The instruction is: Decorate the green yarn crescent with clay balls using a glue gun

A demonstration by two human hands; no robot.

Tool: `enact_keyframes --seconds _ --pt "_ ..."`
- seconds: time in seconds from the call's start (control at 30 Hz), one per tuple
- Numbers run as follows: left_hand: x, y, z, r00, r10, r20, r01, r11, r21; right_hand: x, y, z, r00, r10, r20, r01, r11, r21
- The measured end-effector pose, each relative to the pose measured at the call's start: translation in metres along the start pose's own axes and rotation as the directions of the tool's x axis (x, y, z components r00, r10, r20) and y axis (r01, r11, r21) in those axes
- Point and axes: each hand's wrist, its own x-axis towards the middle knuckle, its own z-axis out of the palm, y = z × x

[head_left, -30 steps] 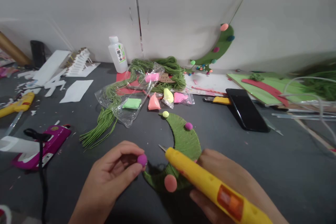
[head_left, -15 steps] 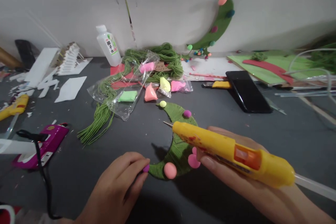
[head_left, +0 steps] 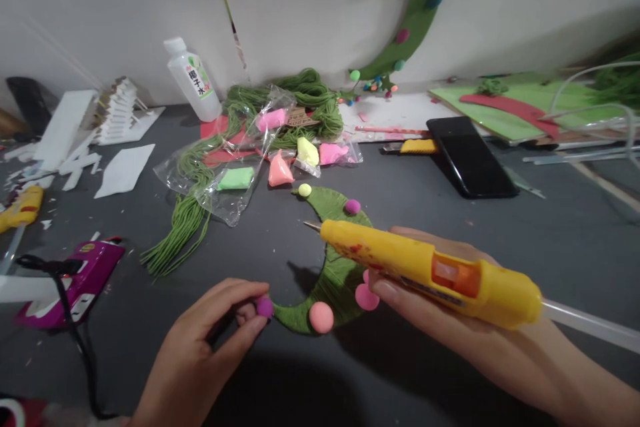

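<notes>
A crescent [head_left: 343, 273] wrapped in green yarn lies on the dark table, with yellow, purple, pink and salmon balls along it. At its lower left tip sits a purple ball [head_left: 265, 307], between the thumb and forefinger of my left hand [head_left: 215, 330]. My right hand [head_left: 425, 307] is closed around a yellow hot glue gun [head_left: 385, 253], held above the crescent's right side. The gun's metal nozzle points left, and a clear glue stick [head_left: 590, 323] sticks out of its back end. Part of the crescent is hidden behind the gun.
Behind lie green yarn [head_left: 180, 233], bagged clay [head_left: 237, 178], a bottle [head_left: 193, 80], a yellow cutter [head_left: 420, 146] and a black phone [head_left: 473, 157]. At left are a purple power strip [head_left: 95, 267] with a cord and another glue gun [head_left: 23, 208]. A decorated crescent [head_left: 415, 27] hangs against the wall.
My left hand has brought the purple ball to the crescent's lower left tip, and its fingers have loosened a little. The glue gun has lifted and swung rightward. The camera view has shifted.
</notes>
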Motion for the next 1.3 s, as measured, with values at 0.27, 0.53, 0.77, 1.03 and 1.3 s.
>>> enact_keyframes --seconds 0.27,0.53,0.77,1.03,1.3 --pt "0.0012 -0.0025 -0.0002 0.984 0.177 0.027 -0.179 0.964 0.195 0.0023 0.0003 -0.0016 0.997 -0.062 0.049 0.062 0.998 -0.005" --pt "0.0022 -0.002 0.0013 0.965 0.256 0.063 -0.264 0.926 0.269 -0.0008 -0.0006 -0.0022 0.998 -0.048 0.033 0.048 0.999 0.001" --pt "0.0032 0.0011 0.0079 0.969 0.242 0.057 -0.248 0.94 0.234 -0.0002 -0.0021 -0.0032 0.995 -0.084 0.057 0.085 0.996 0.0" --pt "0.0045 0.0024 0.0078 0.96 0.263 0.093 -0.278 0.927 0.251 0.0001 0.001 -0.0004 0.998 -0.014 0.055 0.016 0.999 -0.04" --pt "0.0055 0.0003 0.0013 0.961 0.248 0.122 -0.27 0.935 0.228 0.0008 -0.0018 -0.0036 0.996 -0.036 0.08 0.042 0.997 -0.069"
